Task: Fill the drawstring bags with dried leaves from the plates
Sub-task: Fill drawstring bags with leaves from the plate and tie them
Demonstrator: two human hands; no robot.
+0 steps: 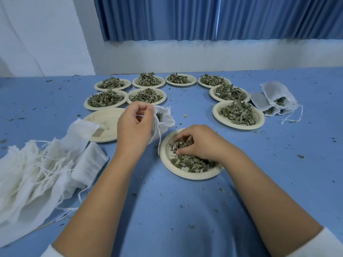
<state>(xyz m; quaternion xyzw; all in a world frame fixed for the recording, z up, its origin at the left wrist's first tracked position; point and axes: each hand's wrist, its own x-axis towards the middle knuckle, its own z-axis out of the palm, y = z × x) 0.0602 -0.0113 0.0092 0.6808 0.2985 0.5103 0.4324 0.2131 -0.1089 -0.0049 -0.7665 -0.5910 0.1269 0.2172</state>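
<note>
Blue table (185, 210), littered with loose leaf crumbs; blue curtains (157, 17) hang over a white wall along the top of the frame.

Surroundings: eight paper plates (239, 127) heaped with leaves stand in an arc across the upper middle. An empty plate (105, 117) sits at centre left, partly overlapped by one flat bag. A pile of empty bags (37, 173) with tangled strings fills the lower left. Filled bags (272, 101) lie stacked at the right, just beside the nearest heaped plate.

Task items: my left hand (133, 127) pinches the mouth of a white drawstring bag (165, 119) at centre frame, fingers curled round the cloth. Green leaf shows inside the opening, and the cord trails down to the near plate (185, 174). My right hand (200, 143) rests on that plate, fingers curled narrowly round a clump of the dried leaves (191, 163). The leaves are grey-green, broken and cover the plate thinly.
</note>
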